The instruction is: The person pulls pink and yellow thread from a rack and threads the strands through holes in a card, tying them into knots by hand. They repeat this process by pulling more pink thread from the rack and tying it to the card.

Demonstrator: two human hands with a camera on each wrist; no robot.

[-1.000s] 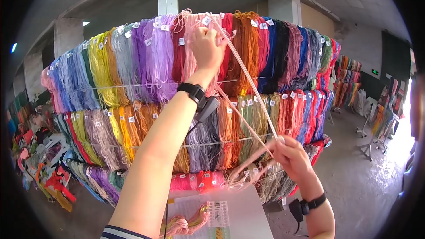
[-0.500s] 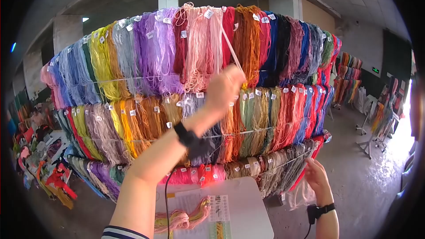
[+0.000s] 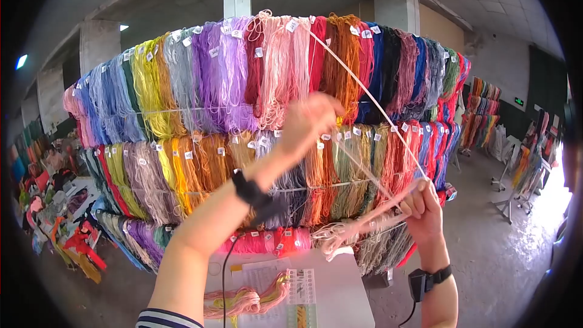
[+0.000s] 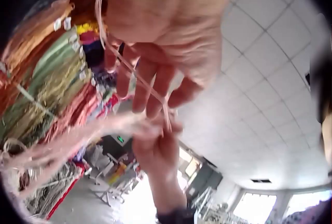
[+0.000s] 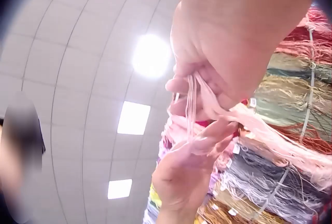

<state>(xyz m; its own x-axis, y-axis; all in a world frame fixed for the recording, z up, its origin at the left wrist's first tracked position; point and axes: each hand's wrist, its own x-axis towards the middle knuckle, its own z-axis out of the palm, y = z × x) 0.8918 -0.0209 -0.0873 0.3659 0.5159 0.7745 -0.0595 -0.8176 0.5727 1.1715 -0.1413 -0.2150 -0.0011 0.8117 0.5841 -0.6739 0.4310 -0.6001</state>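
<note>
My right hand (image 3: 425,209) grips a bundle of pale pink thread (image 3: 364,226), whose loose ends trail left past the white table's far edge. One taut strand slants from that hand up to the top of the rack, beside the hanging pink skeins (image 3: 282,67). Blurred in the head view, my left hand (image 3: 311,123) is in front of the rack below those skeins. In the left wrist view its fingers (image 4: 148,86) are loosely bent, with thin pink strands (image 4: 155,94) crossing them. The right wrist view shows pink thread (image 5: 280,141) running out of the right fist.
Tagged skeins of many colours (image 3: 218,73) hang in tiers on the curved rack. On the white table (image 3: 340,294) below lie a knotted pink and yellow skein (image 3: 252,300) and a card with holes (image 3: 302,285). More thread racks (image 3: 480,109) stand at right.
The left hand came down from the top pink skeins to mid-rack. My right hand dropped low at the right, then rose again, drawing the pink thread out in a long slanting line.
</note>
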